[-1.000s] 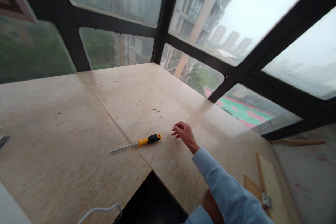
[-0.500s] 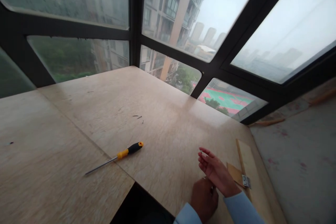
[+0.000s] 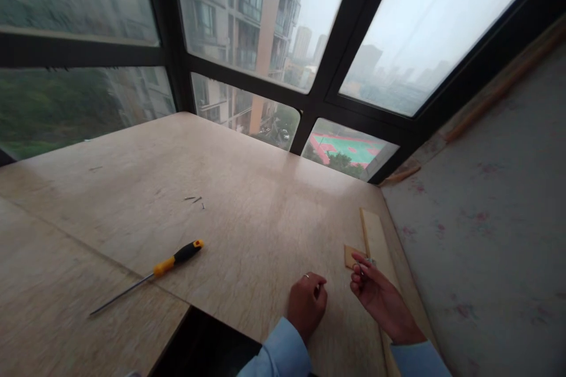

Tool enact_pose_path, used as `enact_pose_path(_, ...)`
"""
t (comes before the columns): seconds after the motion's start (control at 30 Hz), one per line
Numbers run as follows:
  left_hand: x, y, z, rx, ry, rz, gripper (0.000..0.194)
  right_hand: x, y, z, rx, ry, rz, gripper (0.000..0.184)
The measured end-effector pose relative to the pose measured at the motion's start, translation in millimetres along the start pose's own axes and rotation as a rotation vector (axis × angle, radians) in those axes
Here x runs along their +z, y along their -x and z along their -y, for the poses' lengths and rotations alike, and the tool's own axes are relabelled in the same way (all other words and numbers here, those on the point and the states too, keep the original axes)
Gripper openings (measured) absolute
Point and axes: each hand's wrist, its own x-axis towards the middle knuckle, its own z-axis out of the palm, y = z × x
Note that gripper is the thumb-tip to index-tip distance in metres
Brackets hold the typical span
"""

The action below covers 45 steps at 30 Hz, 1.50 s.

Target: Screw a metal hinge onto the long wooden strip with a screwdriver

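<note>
My right hand is raised palm up, its thumb and fingertips pinching a small metal screw that is mostly covered. Behind those fingertips lie a small wooden piece and a long pale wooden board. A metal hinge at their joint is largely hidden by the hand. My left hand, with a ring on one finger, rests curled on the tabletop; whatever its fingers hold, if anything, is out of sight.
A screwdriver with a yellow and black handle lies at the left. Several loose screws lie beyond it. A dark opening cuts into the near edge. Dark-framed windows and a papered wall bound the surface.
The view has swung right. My hands, crossed close together before, are now apart; the right hand has moved in front of the hinge, and the left rests beside it.
</note>
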Motion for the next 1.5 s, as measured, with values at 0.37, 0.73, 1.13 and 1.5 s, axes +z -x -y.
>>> enact_pose_path(0.37,-2.1,-1.1,2.2,0.042,-0.037,-0.094,0.019,-86.6,1.0,33.1,-0.124,-0.074,-0.074,0.039)
enact_pose_path(0.73,18.0,5.9,-22.9,-0.222,0.162,-0.032,0.022,-115.0,-33.8,27.7,-0.405,-0.093,-0.215,0.037)
enact_pose_path(1.13,98.9,-10.4,-55.7,-0.646,0.746,0.215,0.058,-106.3,-67.0,33.1,-0.533,0.033,-0.22,0.045)
enact_pose_path(1.5,114.3,-30.2,-68.6,-0.726,0.757,0.31,0.054,-109.7,-82.3,24.0,-0.547,0.146,-0.276,0.033)
